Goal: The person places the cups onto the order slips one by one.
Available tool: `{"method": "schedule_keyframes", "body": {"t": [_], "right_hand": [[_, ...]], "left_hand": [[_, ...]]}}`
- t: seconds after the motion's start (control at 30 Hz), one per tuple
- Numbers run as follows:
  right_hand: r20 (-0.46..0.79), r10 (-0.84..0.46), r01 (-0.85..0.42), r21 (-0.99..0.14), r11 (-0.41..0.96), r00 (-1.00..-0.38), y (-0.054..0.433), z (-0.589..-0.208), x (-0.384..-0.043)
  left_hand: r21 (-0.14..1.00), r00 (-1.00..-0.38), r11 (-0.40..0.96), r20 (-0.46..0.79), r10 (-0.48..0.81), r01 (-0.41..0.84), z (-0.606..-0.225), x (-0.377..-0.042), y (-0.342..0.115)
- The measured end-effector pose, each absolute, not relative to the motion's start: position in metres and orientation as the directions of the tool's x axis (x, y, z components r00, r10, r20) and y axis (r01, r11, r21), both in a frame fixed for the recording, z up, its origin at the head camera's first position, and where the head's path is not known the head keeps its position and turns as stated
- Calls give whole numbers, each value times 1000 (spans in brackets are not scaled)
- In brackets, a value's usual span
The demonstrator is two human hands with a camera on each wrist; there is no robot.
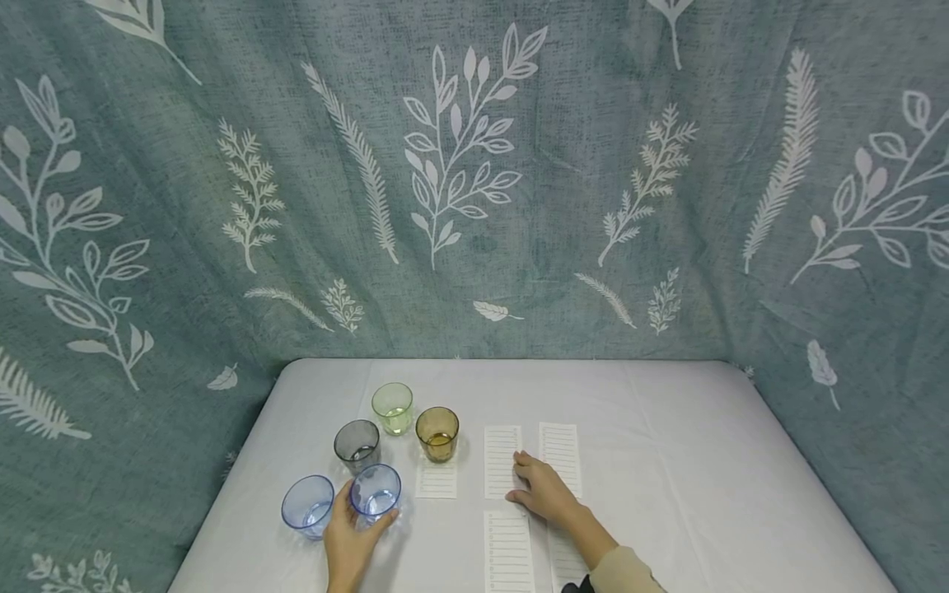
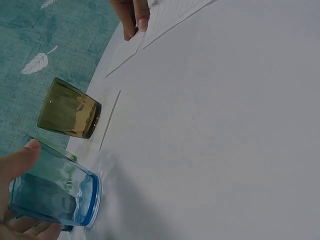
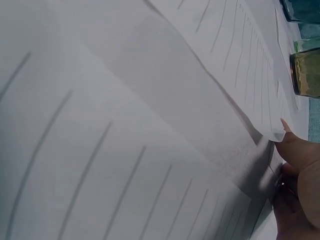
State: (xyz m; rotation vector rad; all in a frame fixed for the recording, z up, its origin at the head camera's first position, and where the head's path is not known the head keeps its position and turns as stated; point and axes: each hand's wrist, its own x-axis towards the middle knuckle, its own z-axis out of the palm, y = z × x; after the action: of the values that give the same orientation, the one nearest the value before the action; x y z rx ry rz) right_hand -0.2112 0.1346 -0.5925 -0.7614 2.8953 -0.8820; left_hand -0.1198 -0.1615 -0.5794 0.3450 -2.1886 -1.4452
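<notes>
My left hand grips a clear blue glass round its side, thumb on one side and fingers on the other. In the left wrist view the base of this blue glass is right at the tabletop. A second blue glass stands just left of the hand, and a grey glass is behind it. My right hand rests on the right edge of a lined paper sheet, thumb and fingers apart. In the right wrist view the thumb touches a sheet's slightly lifted corner.
An amber glass stands on another lined sheet, with a green glass behind to its left. More lined sheets lie at the back right and in front. A patterned curtain hangs beyond the white table.
</notes>
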Motion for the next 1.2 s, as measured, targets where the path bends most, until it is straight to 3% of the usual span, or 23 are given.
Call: {"method": "schedule_keyframes", "body": {"t": [0.4, 0.7, 1.0, 1.2], "right_hand": [[128, -467, -450, -572, 686, -875, 137, -594, -212], [120, -465, -441, -582, 683, -877, 138, -592, -211], [129, -465, -444, -593, 672, -876, 139, -591, -211], [132, -465, -444, -599, 666, -875, 140, -591, -212]], "left_hand": [[926, -884, 353, 274, -379, 136, -548, -125, -158], [935, -973, 290, 226, -48, 203, -511, -159, -158], [950, -961, 216, 182, 208, 227, -497, -213, -146], [957, -939, 180, 169, 300, 229, -490, -240, -134]]}}
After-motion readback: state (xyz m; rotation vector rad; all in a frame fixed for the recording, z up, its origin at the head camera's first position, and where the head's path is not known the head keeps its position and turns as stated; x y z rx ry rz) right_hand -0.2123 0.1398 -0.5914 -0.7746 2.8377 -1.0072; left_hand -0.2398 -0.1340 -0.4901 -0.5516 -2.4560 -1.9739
